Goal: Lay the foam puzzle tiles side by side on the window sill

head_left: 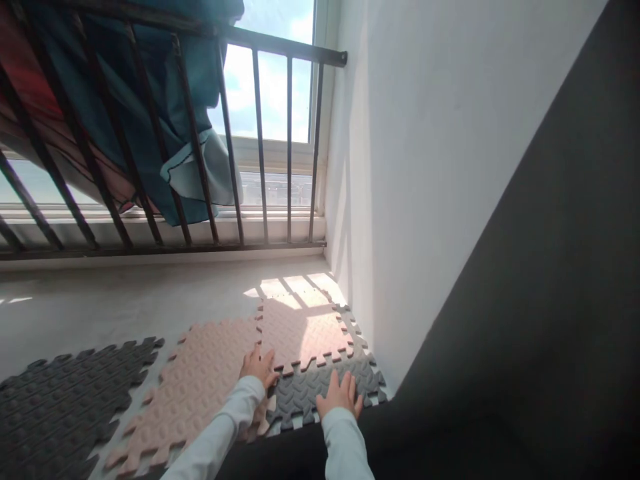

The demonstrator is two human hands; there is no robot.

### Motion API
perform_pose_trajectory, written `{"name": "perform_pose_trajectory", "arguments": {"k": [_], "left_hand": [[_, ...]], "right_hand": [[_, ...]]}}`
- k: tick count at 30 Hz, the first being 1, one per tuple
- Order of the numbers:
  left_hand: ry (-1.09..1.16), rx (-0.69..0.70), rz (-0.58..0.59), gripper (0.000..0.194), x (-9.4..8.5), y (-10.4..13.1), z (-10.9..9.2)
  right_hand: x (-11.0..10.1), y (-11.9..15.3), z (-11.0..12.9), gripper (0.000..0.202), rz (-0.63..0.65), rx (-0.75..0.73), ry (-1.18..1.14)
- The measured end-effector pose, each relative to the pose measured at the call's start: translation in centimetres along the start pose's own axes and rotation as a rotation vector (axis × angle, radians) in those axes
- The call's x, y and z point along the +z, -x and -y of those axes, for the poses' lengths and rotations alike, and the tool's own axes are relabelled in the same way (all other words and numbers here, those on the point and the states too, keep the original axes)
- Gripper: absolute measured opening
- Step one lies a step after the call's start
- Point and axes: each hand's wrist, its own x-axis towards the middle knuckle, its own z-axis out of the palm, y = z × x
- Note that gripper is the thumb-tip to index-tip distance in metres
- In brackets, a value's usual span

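Several interlocking foam mats with jagged puzzle edges lie on the pale floor. My left hand [258,365] rests at the seam where two pink mats meet the dark mat, its fingers stretched forward. Under its fingers is the edge of the larger pink mat [210,380]. Just beyond lies another pink mat [300,327], partly sunlit and overlapping the dark grey mat [300,393]. On that grey mat my right hand [341,397] lies with fingers spread. Neither hand appears to hold anything; the underside of each palm is hidden.
A separate black mat [65,407] lies at the left. A white wall [425,167] rises close on the right. Behind the mats a dark metal railing [260,127] stands before a window, with blue cloth [145,113] hanging there. Deep shadow fills the lower right.
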Motion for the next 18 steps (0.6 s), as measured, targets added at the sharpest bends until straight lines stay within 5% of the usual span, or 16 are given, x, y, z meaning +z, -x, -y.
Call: {"name": "perform_pose_trajectory", "arguments": {"k": [8, 18], "left_hand": [[0.028, 0.0, -0.034, 0.045, 0.1, -7.3, -3.8], [-0.004, 0.101, 0.014, 0.041, -0.5, -15.0, -4.2]], "right_hand": [[1.2, -2.4, -5.4, 0.061, -0.197, -0.033, 0.172], [2.6, -2.7, -5.3, 0.07, -0.278, -0.091, 0.241]]}}
